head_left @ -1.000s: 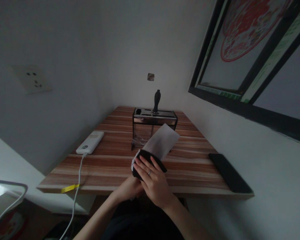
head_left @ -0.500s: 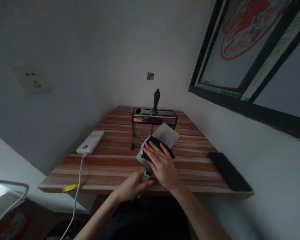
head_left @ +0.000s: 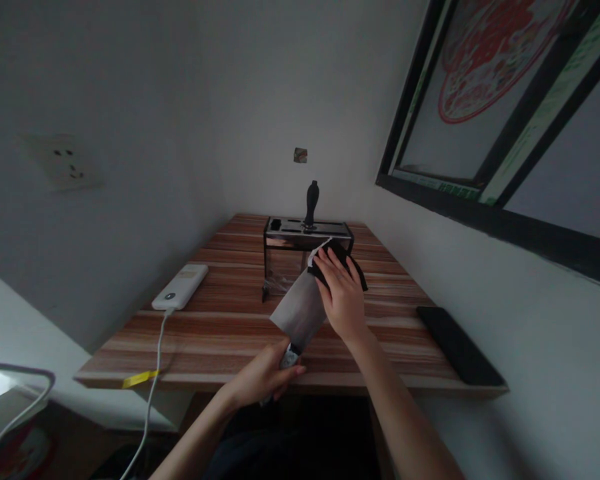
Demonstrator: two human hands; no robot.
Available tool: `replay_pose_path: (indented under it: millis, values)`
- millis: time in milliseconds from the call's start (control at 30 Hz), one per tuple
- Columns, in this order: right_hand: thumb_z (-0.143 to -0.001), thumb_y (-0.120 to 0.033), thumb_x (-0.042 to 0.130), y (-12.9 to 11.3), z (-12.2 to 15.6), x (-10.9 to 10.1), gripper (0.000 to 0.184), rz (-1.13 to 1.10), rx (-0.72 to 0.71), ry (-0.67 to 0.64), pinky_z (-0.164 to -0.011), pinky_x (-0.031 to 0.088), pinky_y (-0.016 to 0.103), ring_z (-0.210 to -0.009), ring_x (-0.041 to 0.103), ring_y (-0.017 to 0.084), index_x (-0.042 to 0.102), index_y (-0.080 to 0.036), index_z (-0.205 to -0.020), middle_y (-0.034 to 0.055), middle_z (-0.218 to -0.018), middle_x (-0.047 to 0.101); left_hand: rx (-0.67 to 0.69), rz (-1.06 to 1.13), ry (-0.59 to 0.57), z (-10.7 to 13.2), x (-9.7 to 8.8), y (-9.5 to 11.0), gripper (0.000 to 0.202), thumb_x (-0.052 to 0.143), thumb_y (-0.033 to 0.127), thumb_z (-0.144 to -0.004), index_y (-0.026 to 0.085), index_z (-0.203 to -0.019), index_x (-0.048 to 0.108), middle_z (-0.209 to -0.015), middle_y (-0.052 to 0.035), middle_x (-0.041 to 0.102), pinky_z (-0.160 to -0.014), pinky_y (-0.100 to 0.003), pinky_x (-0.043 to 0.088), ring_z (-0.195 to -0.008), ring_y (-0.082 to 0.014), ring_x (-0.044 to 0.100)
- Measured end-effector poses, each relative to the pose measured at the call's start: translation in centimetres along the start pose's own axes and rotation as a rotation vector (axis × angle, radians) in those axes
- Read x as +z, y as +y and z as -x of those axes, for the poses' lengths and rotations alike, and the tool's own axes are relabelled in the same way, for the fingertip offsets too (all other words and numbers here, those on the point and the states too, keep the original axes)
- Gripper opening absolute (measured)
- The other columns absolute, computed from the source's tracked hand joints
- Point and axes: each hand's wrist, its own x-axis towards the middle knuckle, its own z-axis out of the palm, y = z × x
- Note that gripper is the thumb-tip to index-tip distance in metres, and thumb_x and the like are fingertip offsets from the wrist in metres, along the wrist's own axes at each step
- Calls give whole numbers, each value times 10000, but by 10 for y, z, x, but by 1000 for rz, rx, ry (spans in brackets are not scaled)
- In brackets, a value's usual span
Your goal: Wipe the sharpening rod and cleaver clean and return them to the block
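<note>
A wide-bladed cleaver [head_left: 301,308] is held over the front of the table, its blade slanting up and to the right. My left hand [head_left: 265,371] is wrapped round its handle near the table's front edge. My right hand [head_left: 341,283] presses a black cloth [head_left: 363,275] with a white edge onto the far end of the blade, fingers laid over the cloth. The cloth and hand hide the blade's tip. Just behind stands a metal knife block [head_left: 275,241] with clear sides, a black-handled tool [head_left: 312,203] upright in its top.
On the wood-grain table [head_left: 220,333], a white power bank [head_left: 180,287] with a white cable [head_left: 156,373] lies at the left. A black phone [head_left: 460,345] rests along the right edge. Walls close in behind and on both sides.
My right hand has slid the black cloth up and right along the blade toward its far end, baring the part near the handle. My left hand keeps its hold on the cleaver.
</note>
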Motion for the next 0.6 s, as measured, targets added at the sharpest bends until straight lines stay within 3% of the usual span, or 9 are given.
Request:
replay_pose_path:
  millis: [300,433,600]
  values:
    - [-926,-98,452,-44,35,14,429,-177,-134,-216,-1148,254,432,-1361,397,183,489,-169,-1348,50,-1410,517,-3,46,36,-1,-1,-1,194,533,343,-819,175,-863,446,-515,87,460,-365,-153,307,-377,-61,408]
    - [-917,-95,474,-66,54,19,450,-279,-190,-319,-1141,283,419,-1353,408,162,470,-173,-1360,38,-1395,537,-53,5,73,-2,0,-6,63,501,231,-729,172,-735,480,-491,59,463,-385,-173,310,-405,-77,418]
    - [-941,-125,459,-75,64,19,445,-349,-179,-340,-1141,282,412,-1349,412,146,439,-187,-1381,31,-1364,569,-105,-36,41,1,-1,-12,118,456,282,-723,179,-691,502,-526,34,475,-448,-209,348,-463,-102,447]
